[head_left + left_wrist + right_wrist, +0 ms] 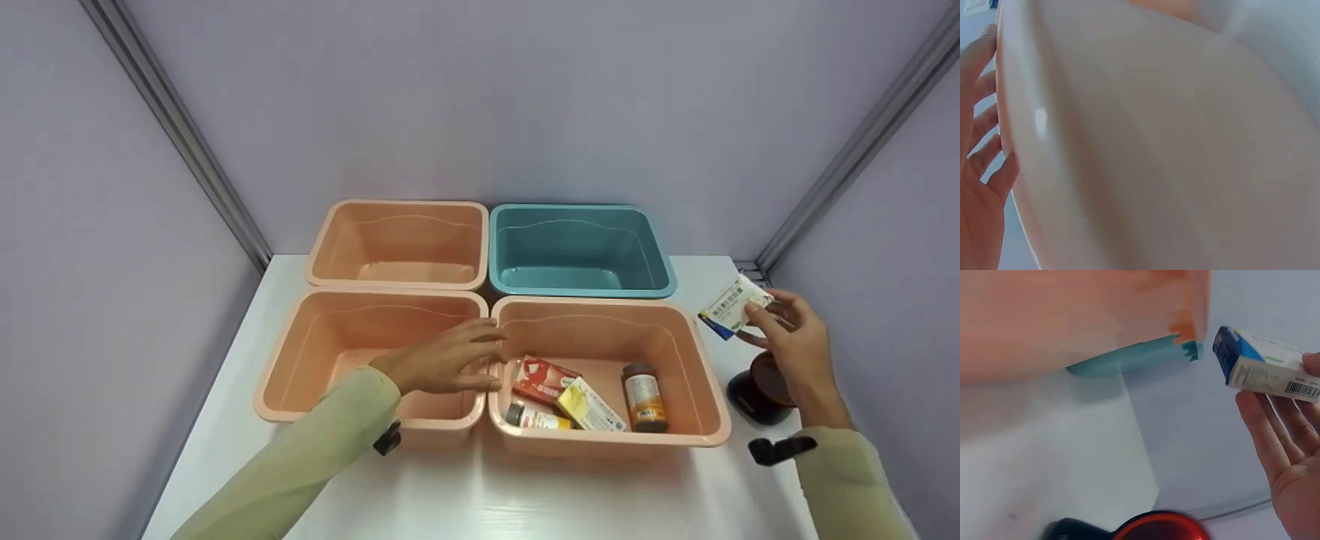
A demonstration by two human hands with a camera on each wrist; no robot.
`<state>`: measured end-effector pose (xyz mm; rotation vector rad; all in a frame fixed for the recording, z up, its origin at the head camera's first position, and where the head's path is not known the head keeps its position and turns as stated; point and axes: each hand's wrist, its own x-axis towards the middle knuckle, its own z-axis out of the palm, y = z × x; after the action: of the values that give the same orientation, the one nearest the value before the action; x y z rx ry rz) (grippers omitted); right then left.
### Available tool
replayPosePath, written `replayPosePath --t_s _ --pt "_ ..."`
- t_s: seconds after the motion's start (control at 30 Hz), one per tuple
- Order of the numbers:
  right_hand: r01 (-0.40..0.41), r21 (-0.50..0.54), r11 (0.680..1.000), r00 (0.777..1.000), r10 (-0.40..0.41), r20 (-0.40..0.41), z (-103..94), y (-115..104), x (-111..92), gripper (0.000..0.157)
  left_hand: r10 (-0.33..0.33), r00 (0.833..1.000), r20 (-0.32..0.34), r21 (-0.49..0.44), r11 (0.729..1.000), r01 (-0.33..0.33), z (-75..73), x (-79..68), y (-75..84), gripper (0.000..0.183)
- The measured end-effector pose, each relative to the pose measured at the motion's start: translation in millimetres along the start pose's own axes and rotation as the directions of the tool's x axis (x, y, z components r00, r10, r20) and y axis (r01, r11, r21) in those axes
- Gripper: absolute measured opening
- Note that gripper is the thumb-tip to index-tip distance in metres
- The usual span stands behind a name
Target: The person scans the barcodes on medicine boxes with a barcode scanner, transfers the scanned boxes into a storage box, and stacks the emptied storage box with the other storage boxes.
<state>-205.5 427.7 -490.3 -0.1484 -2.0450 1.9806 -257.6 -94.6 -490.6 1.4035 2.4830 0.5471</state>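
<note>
My right hand holds a small white and blue medicine box between thumb and fingers, in the air to the right of the bins. The right wrist view shows the box's blue end and a barcode on its side. Over the near left orange bin, my left hand reaches with extended fingers to the rims between the two near bins. In the near right orange bin lie a red box, a yellow and white box, a brown-capped bottle and a lying bottle with a yellow-white label.
Behind stand another orange bin and a teal bin. A dark red jar and a dark item beside it are on the white table, right of the bins. Pale walls enclose the table's back and sides.
</note>
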Motion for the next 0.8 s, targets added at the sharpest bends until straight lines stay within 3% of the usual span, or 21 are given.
replayPosePath --t_s 0.27,0.4,0.57,0.8 --pt "0.059 -0.15 0.987 0.993 -0.043 0.11 39.7 -24 48 0.032 0.002 1.0 0.001 -0.008 1.0 -0.002 -1.2 0.1 0.4 0.05" --pt "0.072 -0.246 0.967 0.99 -0.041 0.132 67.7 -28 64 0.044 -0.005 1.0 0.004 0.007 1.0 0.005 -1.4 0.1 -1.0 0.051" --pt "0.052 -0.412 0.91 0.987 0.015 0.158 97.7 -28 75 0.065 -0.003 1.0 0.007 0.024 1.0 0.003 -1.9 0.7 0.3 0.05" --pt "0.005 -0.538 0.843 0.989 0.077 0.13 125.7 -27 81 0.065 0.025 0.999 -0.029 0.014 1.0 -0.025 -3.6 1.6 2.3 0.05"
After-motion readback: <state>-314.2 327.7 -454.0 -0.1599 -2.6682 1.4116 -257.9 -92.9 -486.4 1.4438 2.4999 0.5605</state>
